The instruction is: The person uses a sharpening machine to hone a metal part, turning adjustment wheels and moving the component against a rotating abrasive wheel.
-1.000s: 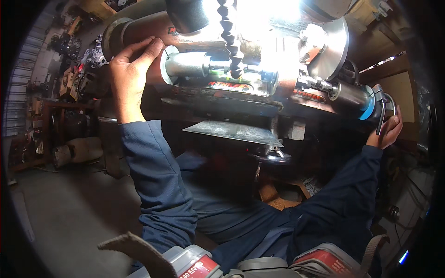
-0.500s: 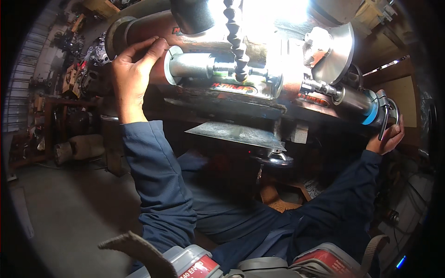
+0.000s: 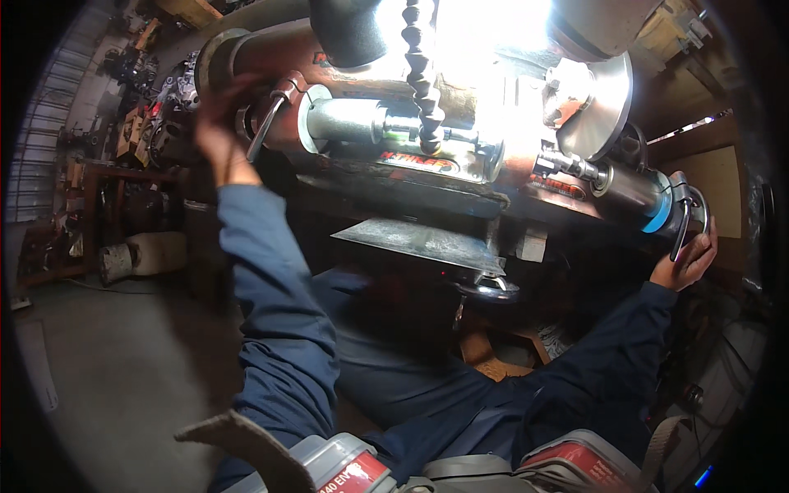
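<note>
A reddish-brown grinding machine spans the upper middle, with a silver cylinder [image 3: 345, 122] and spindle on its left. My left hand [image 3: 220, 141], smeared by motion, is at the machine's left end beside a metal lever [image 3: 268, 127]; its fingers cannot be made out. At the far right, my right hand [image 3: 689, 261] has its fingers curled at the lower rim of a shiny metal handwheel [image 3: 703, 212]. Close by that hand hangs a dark lever [image 3: 680, 232], below a dark cylinder with a blue band [image 3: 658, 214].
A corrugated coolant hose [image 3: 423, 82] hangs down at centre under a bright lamp. Right of it stands a large grinding disc [image 3: 606, 107]. A flat metal plate [image 3: 419, 242] juts toward me above a lower handwheel [image 3: 486, 289]. Shelves with metal parts [image 3: 136, 135] line the left.
My left hand has moved left and slightly down, off the collar by the silver cylinder, uncovering the metal lever. My right hand stays at the handwheel. The view has shifted slightly.
</note>
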`<control>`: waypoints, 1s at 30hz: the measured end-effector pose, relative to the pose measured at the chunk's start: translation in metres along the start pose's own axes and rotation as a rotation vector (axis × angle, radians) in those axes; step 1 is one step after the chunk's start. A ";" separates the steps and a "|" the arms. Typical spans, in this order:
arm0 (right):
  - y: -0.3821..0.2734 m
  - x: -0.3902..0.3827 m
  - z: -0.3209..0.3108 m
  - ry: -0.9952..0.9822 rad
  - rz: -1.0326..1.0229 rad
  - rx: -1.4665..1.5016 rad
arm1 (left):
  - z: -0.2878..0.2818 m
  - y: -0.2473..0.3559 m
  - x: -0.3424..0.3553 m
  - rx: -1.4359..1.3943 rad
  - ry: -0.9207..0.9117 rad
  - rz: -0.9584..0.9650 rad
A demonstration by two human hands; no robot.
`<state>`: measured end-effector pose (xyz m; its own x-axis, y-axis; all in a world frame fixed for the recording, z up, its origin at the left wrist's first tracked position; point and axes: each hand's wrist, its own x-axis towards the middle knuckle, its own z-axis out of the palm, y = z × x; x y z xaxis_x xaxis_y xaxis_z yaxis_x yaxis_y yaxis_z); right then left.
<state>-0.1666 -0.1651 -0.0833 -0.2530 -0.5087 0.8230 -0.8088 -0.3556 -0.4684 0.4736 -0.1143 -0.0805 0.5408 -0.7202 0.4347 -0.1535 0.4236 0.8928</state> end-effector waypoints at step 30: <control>0.007 0.005 -0.005 -0.016 0.005 0.007 | 0.002 -0.011 -0.003 -0.445 -0.154 -0.298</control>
<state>-0.1758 -0.1661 -0.0808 -0.2485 -0.5230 0.8153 -0.8040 -0.3581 -0.4747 0.4716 -0.1178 -0.0915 0.3751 -0.9022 0.2128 0.3698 0.3562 0.8581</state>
